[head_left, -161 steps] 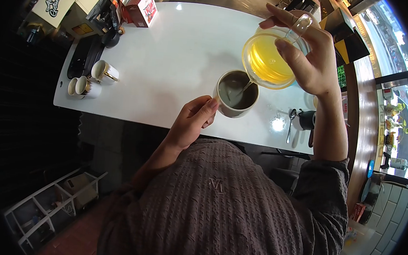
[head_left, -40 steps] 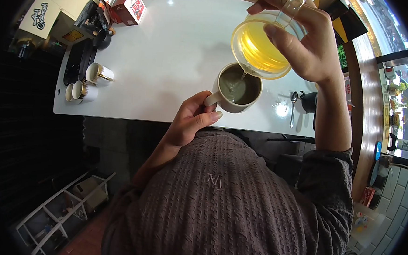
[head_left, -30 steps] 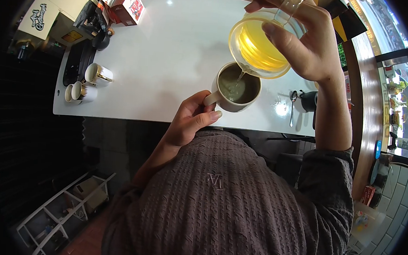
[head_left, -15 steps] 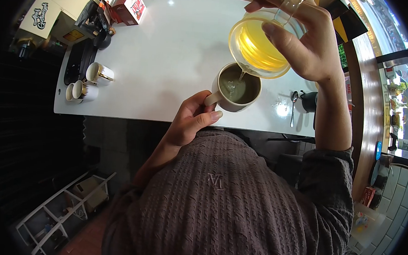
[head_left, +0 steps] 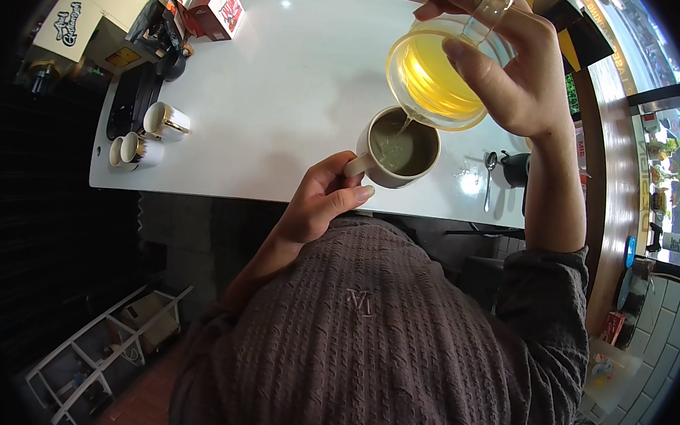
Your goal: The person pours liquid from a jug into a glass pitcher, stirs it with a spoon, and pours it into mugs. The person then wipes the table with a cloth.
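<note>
My left hand (head_left: pixel 321 196) is closed on the handle of a light-coloured mug (head_left: pixel 365 166) near the table's front edge. Pale liquid (head_left: pixel 408 150) lies inside the mug, its surface rippled. Above and to the right, my right hand (head_left: pixel 504 71) grips the clear handle of a glass pitcher (head_left: pixel 434 74) with yellow liquid in it. The pitcher is tilted toward the mug, and a thin stream runs from its lip into the mug. Right of the mug, a metal spoon (head_left: pixel 489 179) lies on the table beside a small dark pot (head_left: pixel 515 169).
The white table (head_left: pixel 269 91) bears several white-and-gold cups (head_left: pixel 165 121) at its left end. A dark flat device (head_left: pixel 134 106) lies behind them. A red-and-white box (head_left: pixel 218 10) stands at the back left. A wooden ledge (head_left: pixel 604 166) runs along the right.
The pitcher and mug have both shifted slightly to the right. Liquid still runs into the mug, and its level looks a little higher.
</note>
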The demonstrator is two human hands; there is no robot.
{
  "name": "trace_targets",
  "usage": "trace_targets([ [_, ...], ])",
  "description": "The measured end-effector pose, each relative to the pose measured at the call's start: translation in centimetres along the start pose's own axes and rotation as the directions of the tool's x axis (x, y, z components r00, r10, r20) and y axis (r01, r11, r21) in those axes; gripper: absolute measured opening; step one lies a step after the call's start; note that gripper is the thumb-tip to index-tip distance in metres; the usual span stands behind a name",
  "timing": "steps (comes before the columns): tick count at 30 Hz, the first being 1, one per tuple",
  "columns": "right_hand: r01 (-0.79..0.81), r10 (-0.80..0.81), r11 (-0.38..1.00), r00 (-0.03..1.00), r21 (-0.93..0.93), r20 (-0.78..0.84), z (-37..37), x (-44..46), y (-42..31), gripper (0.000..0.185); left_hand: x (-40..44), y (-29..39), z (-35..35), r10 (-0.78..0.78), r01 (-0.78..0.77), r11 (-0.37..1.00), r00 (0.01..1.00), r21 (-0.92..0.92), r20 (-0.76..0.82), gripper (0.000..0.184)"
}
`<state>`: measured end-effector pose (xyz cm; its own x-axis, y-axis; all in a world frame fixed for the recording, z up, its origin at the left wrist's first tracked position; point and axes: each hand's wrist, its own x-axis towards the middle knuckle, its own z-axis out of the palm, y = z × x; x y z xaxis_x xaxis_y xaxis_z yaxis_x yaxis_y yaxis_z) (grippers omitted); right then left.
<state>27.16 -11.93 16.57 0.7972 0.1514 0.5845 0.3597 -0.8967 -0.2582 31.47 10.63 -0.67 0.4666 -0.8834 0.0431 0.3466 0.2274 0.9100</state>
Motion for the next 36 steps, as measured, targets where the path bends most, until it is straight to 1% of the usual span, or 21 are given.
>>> trace_targets([
  [2,0.038,-0.038,0.999,0.999,0.023,-0.026,0.18,-0.18,0.85,0.055,0.03,0.02,0.02,-0.001,0.001,1.000,1.000,0.000,-0.001,0.015],
  [5,0.061,-0.060,0.997,0.998,0.057,-0.016,0.30,-0.26,0.80,0.055,0.03,-0.10,-0.07,0.013,-0.013,1.000,1.000,0.006,0.004,0.015],
  [8,0.024,-0.022,0.999,0.995,0.025,-0.100,0.83,-0.22,0.25,0.054,-0.01,-0.11,-0.07,0.007,-0.007,1.000,1.000,-0.007,0.002,0.015],
  [11,0.021,-0.021,1.000,0.993,-0.002,-0.117,0.70,-0.18,0.31,0.052,-0.04,0.04,0.03,-0.007,0.007,1.000,1.000,-0.013,-0.012,0.015],
  [14,0.057,-0.056,0.998,0.998,0.020,-0.031,0.12,-0.07,0.53,0.050,-0.04,0.01,-0.03,-0.008,0.008,1.000,1.000,-0.010,-0.012,0.016],
  [17,0.045,-0.044,0.999,0.999,0.011,-0.025,0.08,-0.07,0.44,0.050,-0.04,-0.02,-0.04,-0.001,0.000,1.000,1.000,-0.021,-0.008,0.015],
  [20,0.046,-0.046,0.999,0.998,0.015,-0.032,0.17,-0.10,0.47,0.050,-0.02,-0.13,-0.13,-0.003,0.003,1.000,1.000,-0.017,-0.004,0.015],
  [21,0.040,-0.035,0.996,0.997,0.078,-0.066,0.37,-0.19,0.63,0.050,-0.02,-0.15,-0.09,-0.001,0.000,1.000,1.000,-0.019,-0.012,0.015],
  [23,0.036,-0.022,0.989,0.995,0.142,-0.100,0.30,-0.18,0.64,0.050,-0.03,-0.09,-0.07,0.002,-0.002,1.000,1.000,-0.020,-0.020,0.015],
  [24,0.052,-0.049,0.997,0.997,0.054,-0.058,0.03,-0.07,0.52,0.050,-0.05,0.00,-0.05,-0.003,0.002,1.000,1.000,-0.018,-0.022,0.014],
  [26,0.072,-0.073,0.997,0.997,-0.033,-0.015,0.03,-0.03,0.50,0.050,-0.06,0.03,-0.07,-0.006,0.006,1.000,1.000,-0.017,-0.024,0.014],
  [27,0.072,-0.068,0.996,0.995,0.054,-0.073,0.28,-0.11,0.63,0.050,-0.05,-0.02,-0.11,0.001,-0.001,1.000,1.000,-0.019,-0.021,0.014],
  [29,0.075,-0.057,0.987,0.990,0.139,-0.129,0.31,-0.14,0.61,0.049,-0.07,-0.13,-0.20,0.008,-0.008,1.000,1.000,-0.022,-0.017,0.013],
  [32,0.057,-0.056,0.998,0.998,0.031,-0.034,0.03,-0.09,0.24,0.050,-0.13,-0.17,-0.27,0.011,-0.011,1.000,1.000,-0.018,-0.018,0.013],
  [35,0.047,-0.046,0.999,0.998,0.026,-0.038,0.11,-0.05,0.18,0.051,-0.12,-0.08,-0.21,0.023,-0.023,1.000,1.000,-0.016,-0.016,0.012],
  [36,0.062,-0.057,0.995,0.996,0.077,-0.074,0.24,-0.07,0.40,0.051,-0.15,-0.07,-0.19,0.021,-0.021,1.000,1.000,-0.018,-0.023,0.012],
])
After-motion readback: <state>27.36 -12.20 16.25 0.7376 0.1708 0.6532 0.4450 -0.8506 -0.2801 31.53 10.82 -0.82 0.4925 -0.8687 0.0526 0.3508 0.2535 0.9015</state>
